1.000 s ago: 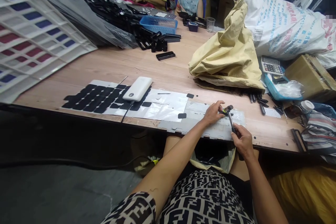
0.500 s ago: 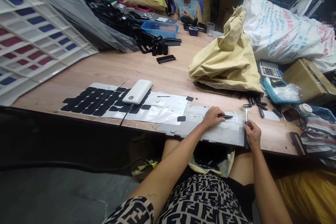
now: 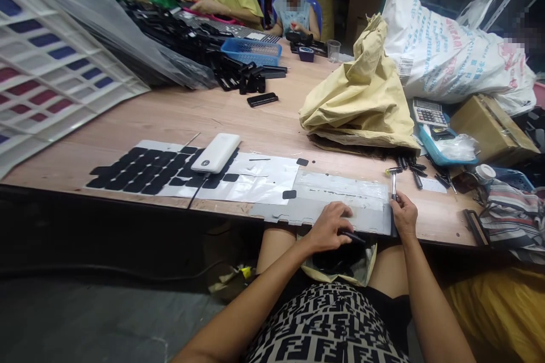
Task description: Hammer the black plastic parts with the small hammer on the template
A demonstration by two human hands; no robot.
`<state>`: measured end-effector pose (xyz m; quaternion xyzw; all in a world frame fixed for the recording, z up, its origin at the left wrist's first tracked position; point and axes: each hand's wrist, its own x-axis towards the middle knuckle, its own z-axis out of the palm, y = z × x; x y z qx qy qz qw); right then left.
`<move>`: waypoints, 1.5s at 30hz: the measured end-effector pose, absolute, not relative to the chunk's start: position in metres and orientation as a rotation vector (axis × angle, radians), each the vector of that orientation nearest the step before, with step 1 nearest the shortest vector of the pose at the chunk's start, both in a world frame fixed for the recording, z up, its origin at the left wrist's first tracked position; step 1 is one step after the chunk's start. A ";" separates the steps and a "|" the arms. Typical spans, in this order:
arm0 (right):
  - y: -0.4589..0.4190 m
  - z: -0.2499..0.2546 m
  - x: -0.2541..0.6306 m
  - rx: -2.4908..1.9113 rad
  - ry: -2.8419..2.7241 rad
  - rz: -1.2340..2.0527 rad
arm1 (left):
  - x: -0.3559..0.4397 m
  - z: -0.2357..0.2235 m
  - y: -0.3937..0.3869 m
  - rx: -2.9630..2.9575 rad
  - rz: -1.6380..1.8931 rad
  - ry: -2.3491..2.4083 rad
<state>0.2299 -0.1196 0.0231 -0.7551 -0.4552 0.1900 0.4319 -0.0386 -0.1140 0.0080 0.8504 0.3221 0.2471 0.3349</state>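
One wooden table (image 3: 179,113): runs across the workshop, sacks and black parts spread over it.
White sack (image 3: 443,62): lies at the far right, behind the yellow sack (image 3: 357,102).
Paper sheet (image 3: 272,173): carries rows of black pads (image 3: 140,169) and a white power bank (image 3: 216,153).
Gray board (image 3: 276,212): sits at the near edge, by the sheet's right end.
Open bag (image 3: 369,266): hangs between the person's legs.
Left hand (image 3: 332,228): curls narrow around a black part (image 3: 354,236) above the bag.
Right hand (image 3: 404,215): grips a small hammer (image 3: 394,178) by its handle at the board's right end, head pointing away.
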 end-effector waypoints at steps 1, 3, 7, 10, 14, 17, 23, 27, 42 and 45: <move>-0.120 0.023 0.230 -1.887 -1.137 0.470 | -0.042 0.007 -0.122 2.235 0.654 0.854; -0.120 0.024 0.229 -1.902 -1.139 0.458 | -0.043 0.008 -0.129 2.249 0.681 0.876; -0.120 0.024 0.228 -1.908 -1.145 0.439 | -0.020 0.017 -0.092 2.142 0.799 0.971; -0.120 0.023 0.228 -1.900 -1.151 0.444 | 0.016 0.021 -0.031 2.022 0.882 1.113; -0.121 0.022 0.229 -1.891 -1.152 0.457 | 0.070 0.020 0.048 1.915 0.916 1.424; -0.121 0.021 0.228 -1.883 -1.152 0.455 | 0.101 0.020 0.086 1.755 0.917 1.612; -0.122 0.019 0.227 -1.871 -1.142 0.464 | 0.117 0.025 0.108 1.504 0.735 1.793; -0.122 0.019 0.227 -1.868 -1.142 0.468 | 0.088 0.027 0.084 1.609 0.818 1.626; -0.121 0.024 0.227 -1.889 -1.168 0.427 | 0.013 0.000 -0.028 2.066 0.771 1.235; -0.123 0.021 0.230 -1.867 -1.170 0.446 | 0.014 -0.002 -0.026 2.047 0.797 1.236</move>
